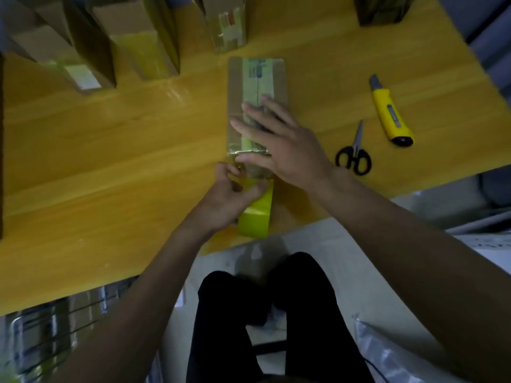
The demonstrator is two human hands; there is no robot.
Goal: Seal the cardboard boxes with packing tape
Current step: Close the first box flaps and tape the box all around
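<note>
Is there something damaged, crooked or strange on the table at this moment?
Nothing stands out. The tape strip runs straight along the seam of the cardboard box, pressed by the right hand; the left hand holds the tape roll. The scissors and utility knife lie flat beside.

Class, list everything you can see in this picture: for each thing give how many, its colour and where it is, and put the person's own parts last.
Cardboard box: one, brown, centre of table, yellow-green tape along its top seam.
Packing tape roll: one, yellow-green, near table edge, at the box's near end.
Other cardboard boxes: several, brown, standing along the far edge.
Scissors: one, black handles, right of box.
Utility knife: one, yellow and black, far right.
Table: one, yellow wood.
Left hand: grips the tape roll.
Right hand: flat, pressing on the box.
Legs: black trousers, below.
</note>
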